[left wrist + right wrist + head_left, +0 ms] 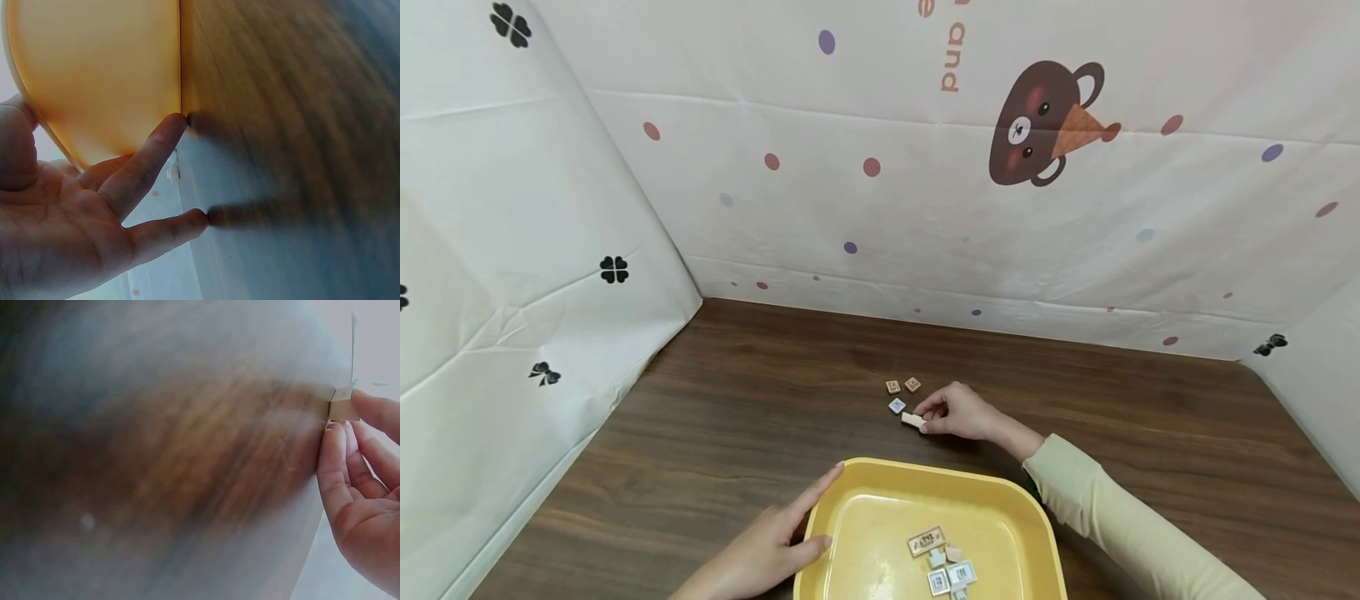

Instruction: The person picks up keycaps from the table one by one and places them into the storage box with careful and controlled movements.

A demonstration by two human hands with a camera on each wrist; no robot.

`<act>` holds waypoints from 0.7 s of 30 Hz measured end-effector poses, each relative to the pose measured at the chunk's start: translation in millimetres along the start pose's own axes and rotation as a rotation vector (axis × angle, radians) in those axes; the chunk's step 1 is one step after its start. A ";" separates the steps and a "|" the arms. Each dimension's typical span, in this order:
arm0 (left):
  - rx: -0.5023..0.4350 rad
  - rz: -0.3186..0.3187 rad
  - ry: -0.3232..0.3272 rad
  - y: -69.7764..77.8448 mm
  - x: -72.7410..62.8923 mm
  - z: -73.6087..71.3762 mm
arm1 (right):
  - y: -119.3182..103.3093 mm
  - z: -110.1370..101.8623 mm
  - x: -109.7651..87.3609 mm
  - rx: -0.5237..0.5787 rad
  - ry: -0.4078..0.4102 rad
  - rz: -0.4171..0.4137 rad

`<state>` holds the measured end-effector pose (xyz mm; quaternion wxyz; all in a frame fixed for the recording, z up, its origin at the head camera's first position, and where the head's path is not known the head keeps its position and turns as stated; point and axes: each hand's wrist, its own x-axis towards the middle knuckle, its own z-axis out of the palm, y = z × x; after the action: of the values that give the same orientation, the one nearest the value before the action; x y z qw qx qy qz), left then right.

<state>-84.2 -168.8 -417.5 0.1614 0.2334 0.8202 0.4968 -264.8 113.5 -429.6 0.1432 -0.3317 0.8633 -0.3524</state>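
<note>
My right hand (966,414) pinches a small cream rectangular block (912,420) between thumb and fingers at the table surface. In the right wrist view the block (345,410) shows a pale face and a tan side. Just beyond it lie a bluish-white square tile (897,406) and two tan square tiles, one on the left (892,387) and one on the right (912,384). My left hand (767,546) holds the left side of a yellow tray (925,468), its thumb over the rim and fingers outside. Two of its fingertips (195,217) touch the table.
Inside the tray lie a tan rectangular tile (927,542), a whitish rectangular tile (961,573), a whitish square tile (938,582) and several other small pieces. White printed sheets stand behind the dark wood table (760,375) and along its left and right sides.
</note>
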 end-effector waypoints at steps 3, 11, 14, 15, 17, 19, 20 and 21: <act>0.016 0.011 0.006 -0.1 -0.4 -0.1 | 0.5 -0.4 -0.8 0.021 0.011 0.011; 0.032 0.028 0.017 0.0 -0.5 0.5 | 2.5 -4.6 -9.9 0.136 0.014 0.064; 0.033 0.028 0.017 0.4 -0.6 0.5 | 4.0 -7.2 -14.5 0.246 0.013 0.107; 0.032 0.028 0.017 0.5 -0.6 0.5 | 4.2 -8.3 -15.9 0.280 0.013 0.119; 0.037 0.032 0.020 0.6 -0.5 0.6 | 4.3 -10.7 -18.4 0.331 0.016 0.130; 0.043 0.045 0.025 0.4 -0.4 0.8 | 3.6 -13.3 -20.8 0.376 0.018 0.139; 0.045 0.052 0.027 0.2 -0.3 1.0 | 3.3 -14.5 -22.3 0.387 0.018 0.137; 0.051 0.061 0.032 0.0 -0.1 1.2 | 2.6 -15.9 -23.8 0.396 0.019 0.137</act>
<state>-83.5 -168.0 -418.0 0.1273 0.2543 0.8275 0.4841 -256.1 139.1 -419.8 0.2209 -0.2342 0.7991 -0.5077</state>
